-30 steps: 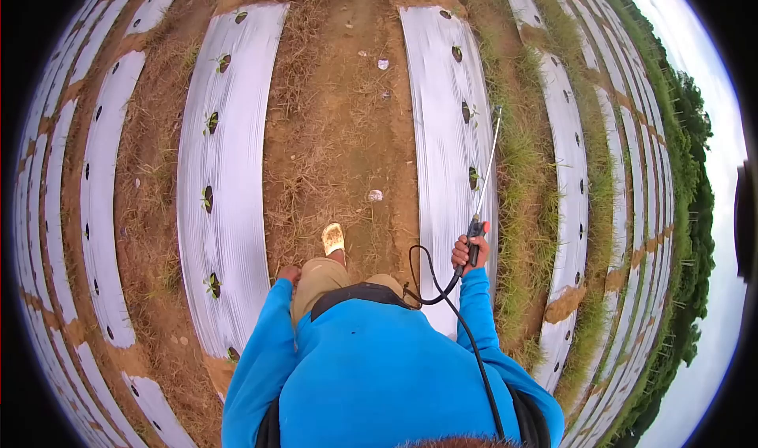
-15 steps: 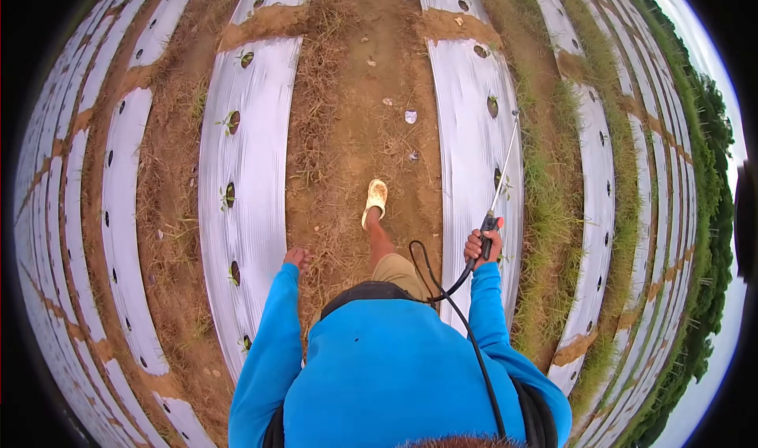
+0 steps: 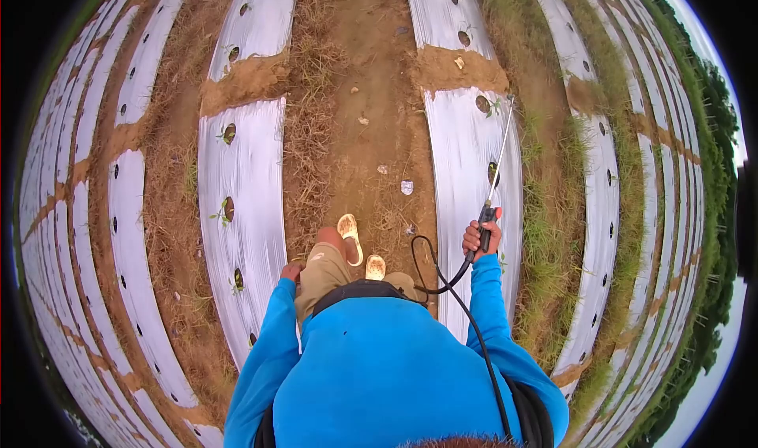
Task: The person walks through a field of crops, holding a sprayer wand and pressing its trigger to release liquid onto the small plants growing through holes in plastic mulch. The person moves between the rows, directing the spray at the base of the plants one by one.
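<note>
Our right hand (image 3: 482, 237) had its fingers (image 3: 472, 236) curled around the black handle (image 3: 488, 217) of a spray wand (image 3: 501, 149). Its metal rod reached over the right side of a white-covered bed (image 3: 460, 160), the tip beside a seedling (image 3: 495, 107) near the far right corner. A black hose (image 3: 451, 284) trailed back towards us. Our left hand (image 3: 292, 271) hung beside our shorts (image 3: 322, 277), near the other bed's (image 3: 241, 160) right edge; we couldn't tell whether those fingers were spread.

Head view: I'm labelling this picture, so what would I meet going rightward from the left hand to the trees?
Left hand, front shoe, rear shoe, right hand, spray wand tip, trees.
</note>
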Demonstrator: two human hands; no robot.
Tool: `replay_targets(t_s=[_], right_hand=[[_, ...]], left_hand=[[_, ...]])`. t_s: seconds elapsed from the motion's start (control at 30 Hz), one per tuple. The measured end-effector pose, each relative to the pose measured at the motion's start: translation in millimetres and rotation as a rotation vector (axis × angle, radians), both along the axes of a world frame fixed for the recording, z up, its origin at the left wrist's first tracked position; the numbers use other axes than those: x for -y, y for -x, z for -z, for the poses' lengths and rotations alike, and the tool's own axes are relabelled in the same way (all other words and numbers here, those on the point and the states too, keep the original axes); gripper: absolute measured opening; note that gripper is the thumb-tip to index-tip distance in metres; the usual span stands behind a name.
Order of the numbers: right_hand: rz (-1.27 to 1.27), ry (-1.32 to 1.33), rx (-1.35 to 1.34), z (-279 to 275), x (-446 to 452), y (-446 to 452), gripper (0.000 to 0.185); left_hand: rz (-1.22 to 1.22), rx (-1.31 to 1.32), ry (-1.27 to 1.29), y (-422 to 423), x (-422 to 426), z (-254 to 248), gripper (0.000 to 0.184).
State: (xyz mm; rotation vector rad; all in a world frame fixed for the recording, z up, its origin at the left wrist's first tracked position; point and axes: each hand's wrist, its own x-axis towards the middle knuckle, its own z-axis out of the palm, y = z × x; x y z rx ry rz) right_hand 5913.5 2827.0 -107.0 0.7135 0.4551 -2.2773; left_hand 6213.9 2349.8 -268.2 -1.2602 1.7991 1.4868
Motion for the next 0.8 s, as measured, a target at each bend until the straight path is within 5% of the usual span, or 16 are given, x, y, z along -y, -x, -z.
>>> replay_targets(t_s=[0.1, 0.2, 0.33, 0.57, 0.8], right_hand=[[-0.031, -0.030, 0.003, 9.7, 28.2, 67.8, 0.018], [-0.046, -0.077, 0.004, 21.9, 69.1, 145.5, 0.017], [-0.040, -0.159, 0.000, 16.3, 130.3, 243.4, 0.018], [-0.048, -0.008, 0.017, -35.1, 202.4, 423.2, 0.019], [-0.029, -0.057, 0.028, 5.8, 270.0, 615.2, 0.018]], left_hand=[[-0.356, 0.053, -0.208, 114.2, 30.0, -2.2, 0.017], [-0.432, -0.021, -0.255, 204.7, 57.6, 29.5, 0.014], [-0.358, 0.258, -0.411, 332.3, 98.8, 38.8, 0.012], [-0.296, 0.001, -0.389, 550.6, 191.0, 26.1, 0.016], [-0.405, -0.033, -0.451, 752.8, 279.4, 42.4, 0.021]])
